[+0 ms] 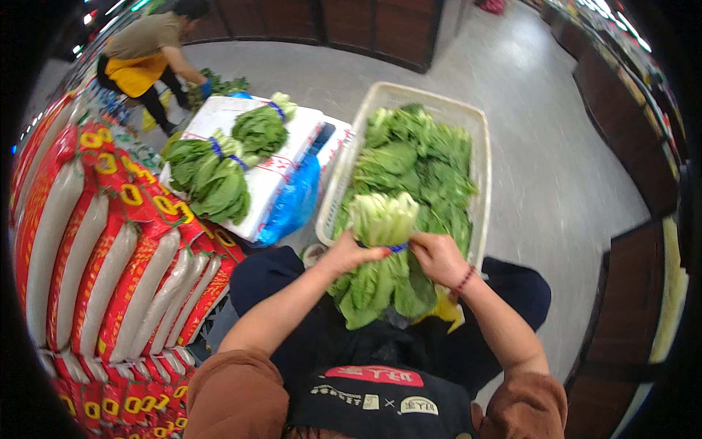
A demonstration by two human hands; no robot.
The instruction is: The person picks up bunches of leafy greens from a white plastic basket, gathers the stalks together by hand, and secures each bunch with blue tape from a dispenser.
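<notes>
A bunch of leafy greens [384, 219] with thick pale stems stands out over my lap, stems pointing away from me and leaves towards me. My left hand [354, 255] grips it around the middle, thumb across the front. Around the stems runs a blue tie band [399, 248]. At the band's right end, my right hand [441, 258] has its fingers closed, pinching it against the bunch; the fingertips are partly hidden. Just beyond lies a white plastic crate [485, 164], holding many loose greens [417, 159].
Left of the crate, three bunches with blue bands, including one leafy bunch [260, 131], lie on a white foam box [208, 118]. A blue plastic bag [296, 203] hangs beside it. Red-and-white sacks [109, 252] are stacked at left. A person [148, 49] bends over greens [225, 85] behind.
</notes>
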